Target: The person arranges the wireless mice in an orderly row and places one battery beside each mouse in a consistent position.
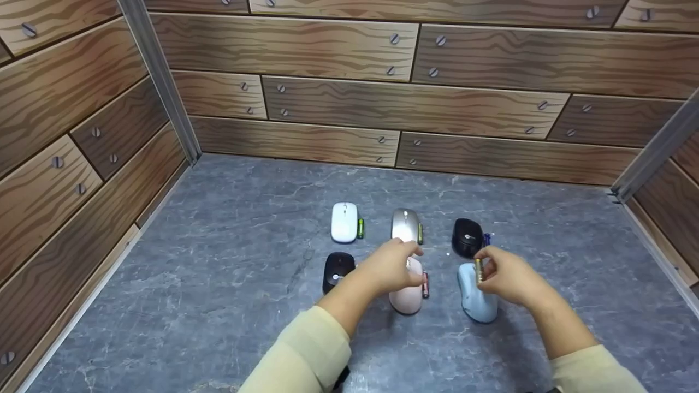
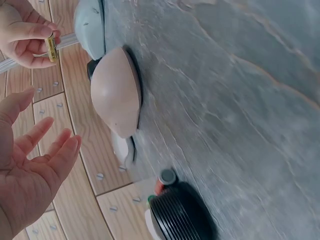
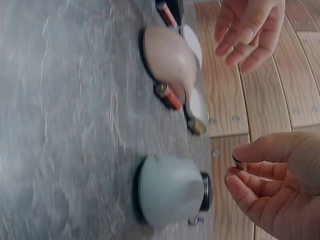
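Observation:
My right hand (image 1: 510, 275) pinches a gold battery (image 1: 479, 271) between thumb and fingers, above a light blue mouse (image 1: 478, 300). The same battery (image 2: 52, 48) shows upright in the left wrist view. Over a pink mouse (image 1: 407, 300) hovers my left hand (image 1: 390, 267), its fingers spread and relaxed, holding nothing. A red battery (image 1: 426, 285) lies along the pink mouse's right side. Behind the left hand is a silver mouse (image 1: 404, 222), partly covered, with a yellow-green battery (image 1: 420, 233) at its right.
Left of the hands are a white mouse (image 1: 344, 222) with a green battery (image 1: 360, 228) and a black mouse (image 1: 337, 271), partly hidden by the left forearm. Another black mouse (image 1: 467, 238) and a blue battery (image 1: 487, 240) sit at back right. Wood-patterned walls (image 1: 338, 98) enclose the grey surface (image 1: 218, 273).

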`<action>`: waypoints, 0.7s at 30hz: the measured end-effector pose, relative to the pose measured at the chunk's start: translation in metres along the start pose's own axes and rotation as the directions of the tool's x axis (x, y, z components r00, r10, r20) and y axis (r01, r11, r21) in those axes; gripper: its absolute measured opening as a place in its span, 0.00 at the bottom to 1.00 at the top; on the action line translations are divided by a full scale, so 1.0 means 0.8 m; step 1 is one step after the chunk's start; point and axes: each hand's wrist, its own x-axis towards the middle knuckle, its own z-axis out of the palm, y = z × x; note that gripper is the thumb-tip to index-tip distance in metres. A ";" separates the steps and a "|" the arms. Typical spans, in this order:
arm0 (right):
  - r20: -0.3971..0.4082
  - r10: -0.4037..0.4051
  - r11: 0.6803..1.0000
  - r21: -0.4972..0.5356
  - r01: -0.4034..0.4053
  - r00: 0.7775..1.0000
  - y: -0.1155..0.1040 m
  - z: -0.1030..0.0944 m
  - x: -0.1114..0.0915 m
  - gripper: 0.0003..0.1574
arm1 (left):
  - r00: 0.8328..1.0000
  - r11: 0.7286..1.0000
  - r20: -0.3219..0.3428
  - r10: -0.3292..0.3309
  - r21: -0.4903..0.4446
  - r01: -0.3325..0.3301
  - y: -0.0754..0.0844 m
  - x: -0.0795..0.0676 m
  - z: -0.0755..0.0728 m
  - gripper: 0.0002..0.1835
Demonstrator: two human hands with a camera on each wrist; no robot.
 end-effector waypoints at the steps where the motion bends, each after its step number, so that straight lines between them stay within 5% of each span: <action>1: 0.000 0.009 1.000 0.000 -0.009 1.000 0.004 -0.002 0.000 0.29 | 1.000 1.000 0.001 0.004 0.008 -0.004 0.002 0.002 0.001 0.25; 21: 0.000 0.060 0.997 -0.043 -0.059 0.998 0.076 -0.006 0.004 0.31 | 1.000 1.000 0.020 -0.006 0.007 0.006 0.006 0.003 0.005 0.25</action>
